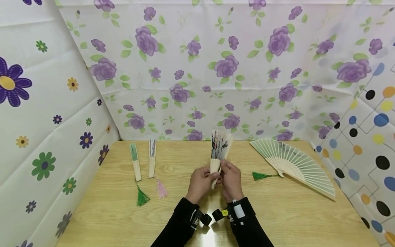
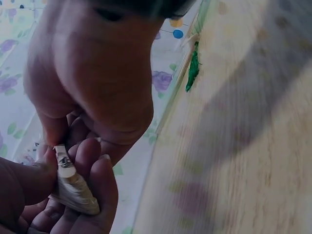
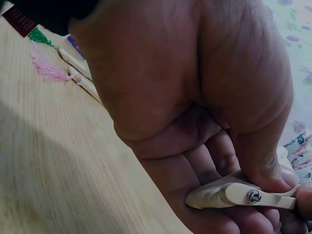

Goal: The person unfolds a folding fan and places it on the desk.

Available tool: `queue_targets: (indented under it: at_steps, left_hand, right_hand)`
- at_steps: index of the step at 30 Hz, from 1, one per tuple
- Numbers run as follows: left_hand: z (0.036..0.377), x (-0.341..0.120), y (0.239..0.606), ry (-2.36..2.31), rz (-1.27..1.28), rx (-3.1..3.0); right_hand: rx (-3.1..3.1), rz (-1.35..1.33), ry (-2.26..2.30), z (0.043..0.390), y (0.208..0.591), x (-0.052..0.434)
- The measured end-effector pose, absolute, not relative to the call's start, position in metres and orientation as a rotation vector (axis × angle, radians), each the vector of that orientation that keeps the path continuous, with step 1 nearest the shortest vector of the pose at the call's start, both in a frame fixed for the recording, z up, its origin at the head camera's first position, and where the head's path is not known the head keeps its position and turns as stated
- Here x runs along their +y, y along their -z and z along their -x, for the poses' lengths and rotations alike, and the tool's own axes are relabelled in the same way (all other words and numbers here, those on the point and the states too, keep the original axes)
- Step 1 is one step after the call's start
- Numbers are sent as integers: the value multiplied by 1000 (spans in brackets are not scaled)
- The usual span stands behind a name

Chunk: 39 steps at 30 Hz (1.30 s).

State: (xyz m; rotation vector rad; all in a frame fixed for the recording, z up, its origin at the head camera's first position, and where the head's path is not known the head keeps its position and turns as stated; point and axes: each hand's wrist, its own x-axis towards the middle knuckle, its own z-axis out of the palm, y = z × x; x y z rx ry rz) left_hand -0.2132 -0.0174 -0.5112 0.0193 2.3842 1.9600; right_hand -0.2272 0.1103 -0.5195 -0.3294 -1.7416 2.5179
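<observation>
A folding fan (image 1: 219,151) stands nearly upright above the middle of the wooden table (image 1: 277,212), partly closed, its painted leaf showing only a narrow wedge at the top. Both hands grip it at the bottom end near the pivot. The left hand (image 1: 201,181) has its fingers curled round the stacked ribs from the 9 o'clock side; the left wrist view shows the rivet end (image 2: 64,163) pinched between thumb and fingers. The right hand (image 1: 230,178) closes on the same end from 3 o'clock, and the right wrist view shows its thumb pressed beside the pivot screw (image 3: 253,196). Holding at the pivot appears to give control over how far the ribs spread. At 3 o'clock from the hands, well apart, an open fan (image 1: 296,164) lies flat and fully spread, its green tassel (image 1: 260,176) pointing toward the hands. At 9 o'clock lie two closed fans side by side, near but not touching: a green-tasselled fan (image 1: 135,162) and a pink-tasselled fan (image 1: 152,158). Flowered sheets (image 1: 197,68) enclose the table on three sides.
</observation>
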Motion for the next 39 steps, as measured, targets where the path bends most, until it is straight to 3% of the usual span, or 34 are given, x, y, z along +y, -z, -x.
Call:
queue_targets:
  at_steps: [9,21,39]
  left_hand:
    - [212,-17,513,-2050,-27,2318]
    - [210,-24,505,-2129,-87,2087]
    - [214,-22,504,-2222,-24,2032]
  right_hand:
    - [-1724,337,-2519,228,520,110]
    - [-1965,143,-2579,235,521,132]
    - [-1838,181,-2580,232,516,123]
